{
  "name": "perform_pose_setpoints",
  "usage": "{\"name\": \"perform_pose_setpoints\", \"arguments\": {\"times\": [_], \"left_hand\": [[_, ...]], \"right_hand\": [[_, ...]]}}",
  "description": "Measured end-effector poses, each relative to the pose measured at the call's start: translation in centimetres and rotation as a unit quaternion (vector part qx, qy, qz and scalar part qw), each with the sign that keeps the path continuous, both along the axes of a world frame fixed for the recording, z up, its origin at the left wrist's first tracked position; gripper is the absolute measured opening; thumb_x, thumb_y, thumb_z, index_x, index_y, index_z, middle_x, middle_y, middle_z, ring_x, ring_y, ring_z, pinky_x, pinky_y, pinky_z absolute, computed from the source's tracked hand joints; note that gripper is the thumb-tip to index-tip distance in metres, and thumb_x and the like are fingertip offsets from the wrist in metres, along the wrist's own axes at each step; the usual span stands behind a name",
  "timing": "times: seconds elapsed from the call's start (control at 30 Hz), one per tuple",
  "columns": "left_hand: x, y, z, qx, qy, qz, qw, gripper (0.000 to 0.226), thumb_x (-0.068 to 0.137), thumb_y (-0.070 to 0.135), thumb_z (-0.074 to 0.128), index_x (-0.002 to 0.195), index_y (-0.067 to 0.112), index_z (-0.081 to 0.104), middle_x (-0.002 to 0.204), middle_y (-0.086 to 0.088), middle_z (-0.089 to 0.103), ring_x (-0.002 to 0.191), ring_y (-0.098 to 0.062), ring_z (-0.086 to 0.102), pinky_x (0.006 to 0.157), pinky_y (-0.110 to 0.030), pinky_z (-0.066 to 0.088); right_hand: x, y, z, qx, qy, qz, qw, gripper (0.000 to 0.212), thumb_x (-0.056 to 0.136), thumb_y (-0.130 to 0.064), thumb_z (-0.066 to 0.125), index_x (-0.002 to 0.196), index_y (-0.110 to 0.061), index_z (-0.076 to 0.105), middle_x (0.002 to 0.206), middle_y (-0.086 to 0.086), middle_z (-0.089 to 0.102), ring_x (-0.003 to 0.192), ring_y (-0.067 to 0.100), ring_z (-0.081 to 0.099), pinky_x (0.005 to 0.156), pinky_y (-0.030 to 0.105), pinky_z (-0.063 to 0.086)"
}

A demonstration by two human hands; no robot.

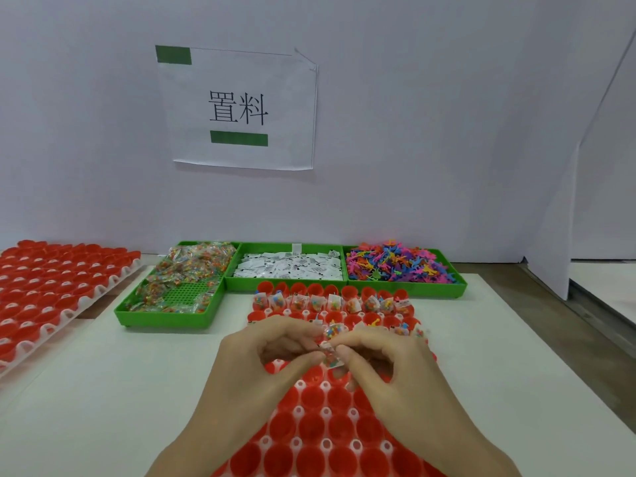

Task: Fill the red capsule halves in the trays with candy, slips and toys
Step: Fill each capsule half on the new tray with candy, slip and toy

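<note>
Both hands meet over the tray of red capsule halves [323, 428], fingers curled: left hand [265, 359] and right hand [389, 363] pinch small candy packets [331, 344] between their fingertips.

A single head-worn wide-angle camera looks forward and down across the bench [103, 390], close above the near tray [320, 425], facing the back wall [430, 132] with its paper sign [241, 108] straight ahead.

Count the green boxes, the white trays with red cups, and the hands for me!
Green bins: 3 (candy, slips, toys)
Capsule trays: 2 (left, middle)
Hands: 2 (left hand, right hand)
Total: 7
</note>
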State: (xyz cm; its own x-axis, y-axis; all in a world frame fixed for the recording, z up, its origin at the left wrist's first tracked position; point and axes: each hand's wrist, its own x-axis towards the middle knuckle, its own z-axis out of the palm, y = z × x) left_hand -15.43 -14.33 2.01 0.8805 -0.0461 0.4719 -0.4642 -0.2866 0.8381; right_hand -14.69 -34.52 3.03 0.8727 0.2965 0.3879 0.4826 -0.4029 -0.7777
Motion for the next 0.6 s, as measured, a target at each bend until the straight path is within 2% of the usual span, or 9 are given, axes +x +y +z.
{"name": "perform_pose_setpoints", "arguments": {"times": [0.1,0.17,0.27,0.4,0.43,0.5,0.6], "left_hand": [[0.0,-0.1,0.1,0.03,-0.042,0.021,0.998,0.017,0.076,0.021,0.084,0.091,0.03,0.082,0.092,0.005,0.074,0.083,-0.019,0.075,0.074,-0.029,0.062],[0.0,0.0,0.2,0.022,-0.051,0.019,0.998,0.014,0.076,0.021,0.085,0.087,0.027,0.082,0.095,0.005,0.073,0.084,-0.019,0.075,0.075,-0.026,0.061],[-0.1,0.1,0.3,0.001,-0.015,0.005,1.0,0.016,0.078,0.016,0.086,0.088,0.028,0.081,0.09,0.004,0.078,0.085,-0.016,0.077,0.078,-0.028,0.062],[-0.2,0.3,0.6,-0.009,0.016,-0.012,1.0,0.016,0.081,0.018,0.085,0.089,0.03,0.078,0.085,0.004,0.079,0.083,-0.015,0.077,0.076,-0.02,0.059],[-0.2,0.5,0.6,-0.01,0.022,-0.019,1.0,0.015,0.082,0.017,0.085,0.088,0.028,0.077,0.085,0.003,0.079,0.083,-0.016,0.077,0.077,-0.02,0.058],[0.1,1.0,0.7,-0.008,0.034,-0.025,0.999,0.013,0.084,0.015,0.084,0.088,0.025,0.076,0.087,0.001,0.079,0.085,-0.017,0.077,0.079,-0.024,0.059],[0.7,2.0,0.5,-0.001,0.024,0.019,1.0,0.013,0.086,0.01,0.082,0.087,0.02,0.073,0.085,0.004,0.078,0.083,-0.014,0.076,0.078,-0.024,0.06]], "right_hand": [[0.0,0.0,-0.2,-0.028,-0.019,-0.001,0.999,0.021,0.091,-0.02,0.075,0.099,-0.039,0.077,0.095,-0.02,0.07,0.092,0.003,0.068,0.073,0.012,0.053],[0.1,0.2,-0.3,-0.012,-0.031,-0.014,0.999,0.026,0.09,-0.015,0.076,0.097,-0.04,0.078,0.097,-0.017,0.068,0.094,0.007,0.067,0.072,0.016,0.056],[0.3,0.2,-0.4,0.035,-0.021,-0.024,0.999,0.028,0.088,-0.013,0.077,0.093,-0.041,0.078,0.096,-0.013,0.07,0.093,0.012,0.069,0.072,0.022,0.059],[0.2,0.5,-0.5,0.08,0.045,0.003,0.996,0.022,0.088,-0.014,0.078,0.095,-0.035,0.076,0.092,-0.006,0.076,0.089,0.015,0.073,0.077,0.035,0.061],[0.3,0.6,-0.3,0.081,0.053,0.007,0.995,0.02,0.089,-0.015,0.078,0.094,-0.035,0.076,0.093,-0.006,0.077,0.089,0.015,0.073,0.078,0.035,0.061],[0.8,0.6,0.4,0.06,0.061,0.016,0.996,0.019,0.091,-0.018,0.075,0.094,-0.037,0.076,0.094,-0.008,0.077,0.089,0.011,0.074,0.078,0.029,0.061],[3.4,0.8,1.8,-0.002,0.047,-0.011,0.999,0.018,0.094,-0.019,0.07,0.094,-0.036,0.076,0.09,-0.012,0.076,0.085,0.008,0.072,0.077,0.029,0.06]]}}
